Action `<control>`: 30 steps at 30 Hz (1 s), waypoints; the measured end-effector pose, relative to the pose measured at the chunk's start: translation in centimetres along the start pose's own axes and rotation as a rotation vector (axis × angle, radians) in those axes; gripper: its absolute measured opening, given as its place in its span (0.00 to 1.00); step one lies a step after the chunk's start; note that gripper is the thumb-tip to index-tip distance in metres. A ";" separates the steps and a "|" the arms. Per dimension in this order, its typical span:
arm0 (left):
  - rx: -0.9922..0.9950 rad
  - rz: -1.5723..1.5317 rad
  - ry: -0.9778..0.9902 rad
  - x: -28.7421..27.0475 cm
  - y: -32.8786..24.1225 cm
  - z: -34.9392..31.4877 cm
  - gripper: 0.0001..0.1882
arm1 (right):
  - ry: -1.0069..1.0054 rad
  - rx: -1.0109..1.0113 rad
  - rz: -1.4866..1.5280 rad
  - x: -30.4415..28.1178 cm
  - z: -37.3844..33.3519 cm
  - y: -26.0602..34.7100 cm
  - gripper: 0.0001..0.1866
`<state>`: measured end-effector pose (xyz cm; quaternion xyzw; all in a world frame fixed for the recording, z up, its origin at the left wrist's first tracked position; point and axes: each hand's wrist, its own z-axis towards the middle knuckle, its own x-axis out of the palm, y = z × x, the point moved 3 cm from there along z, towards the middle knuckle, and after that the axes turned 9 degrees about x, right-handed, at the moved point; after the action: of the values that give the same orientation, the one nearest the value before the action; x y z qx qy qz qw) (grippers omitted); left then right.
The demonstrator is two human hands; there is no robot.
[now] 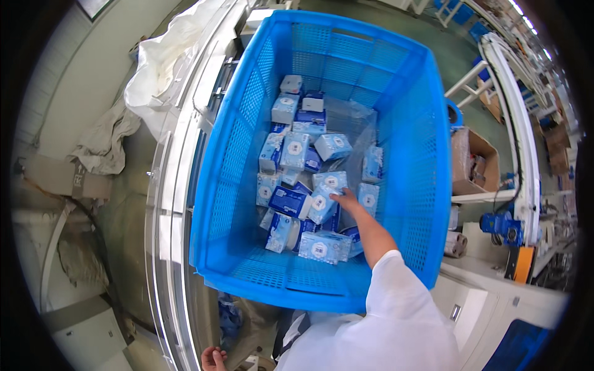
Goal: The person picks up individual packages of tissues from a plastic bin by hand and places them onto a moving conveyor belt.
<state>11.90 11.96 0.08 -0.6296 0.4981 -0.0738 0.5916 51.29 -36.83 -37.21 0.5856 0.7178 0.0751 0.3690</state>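
My right hand (pixel 348 200) reaches down into a large blue plastic crate (pixel 207 235). Its fingers are closed on the right edge of a light-blue soft tissue pack (pixel 321 205), which lies tilted on the pile. Some of those fingertips are hidden by the hand itself. Around it lie several more tissue packs, such as a dark-blue one (pixel 289 202) to the left and a pale one (pixel 325 247) nearer to me. Low at the picture's bottom edge, outside the crate, my left hand (pixel 214 358) has its fingers curled in, with nothing visible in them.
Clear plastic film (pixel 354 123) lies in the crate's far part. Along the left runs a metal-framed conveyor (pixel 179 229), with a white sack (pixel 154 74) beyond it. To the right stand an open cardboard box (pixel 489 162) and a white machine frame with a blue motor (pixel 502 227).
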 end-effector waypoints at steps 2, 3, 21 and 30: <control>-0.051 0.044 -0.032 0.8 -1.2 -0.7 0.15 | 0.064 -0.061 0.141 3.0 -0.8 1.2 0.39; -0.070 0.096 0.011 1.4 -2.2 -0.1 0.18 | 0.030 -0.040 0.184 3.6 -0.8 1.8 0.33; 0.743 -0.693 0.515 18.7 -22.5 7.2 0.47 | 0.970 -0.103 -0.040 -2.9 -41.0 24.1 0.30; 0.409 -0.968 0.291 5.8 -9.3 4.2 0.30 | 0.327 -1.231 -0.007 5.7 -57.8 17.4 0.17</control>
<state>22.66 8.87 3.60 -0.6423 0.2037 -0.5194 0.5255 28.99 -7.71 11.05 0.2449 0.5920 0.5613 0.5238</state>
